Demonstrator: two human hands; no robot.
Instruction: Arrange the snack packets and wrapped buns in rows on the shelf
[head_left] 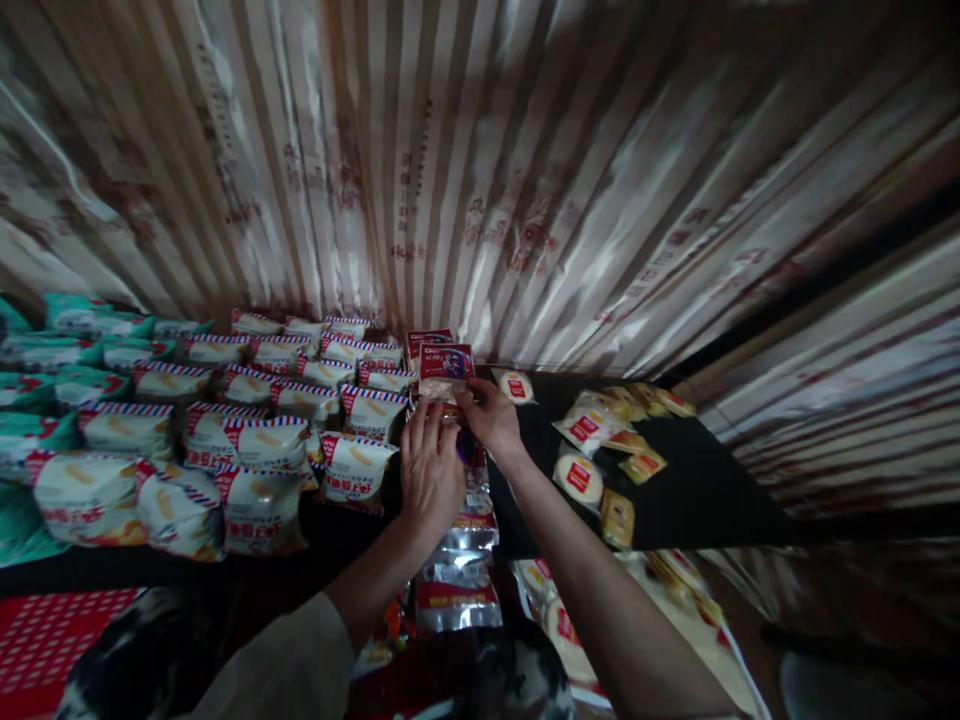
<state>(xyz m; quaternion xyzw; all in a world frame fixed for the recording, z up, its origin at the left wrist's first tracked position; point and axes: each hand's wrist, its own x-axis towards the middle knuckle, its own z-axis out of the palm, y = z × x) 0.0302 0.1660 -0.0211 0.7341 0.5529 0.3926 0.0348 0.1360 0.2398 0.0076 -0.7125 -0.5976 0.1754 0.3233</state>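
Note:
My left hand (pixel 433 468) bends its fingers over the near end of a red and clear snack packet (pixel 448 362), its thumb hidden. On the other side, my right hand (pixel 491 416) pinches the lower right corner of the same packet. A second red packet (pixel 429 337) lies just behind it. From under my hands a strip of joined silvery and red packets (pixel 459 600) runs toward me and hangs over the table's front edge. Nearest to my left hand stands a white puffed bag (pixel 356 472) with a striped top edge.
Rows of white bags (pixel 262 510) and green bags (pixel 34 440) fill the left of the black table (pixel 697 500). Round packaged cakes (pixel 579 477) and yellow packets (pixel 643 462) lie at right. Below are a red basket (pixel 60 640) and a white tray (pixel 739 665). A striped sheet (pixel 450 190) hangs behind.

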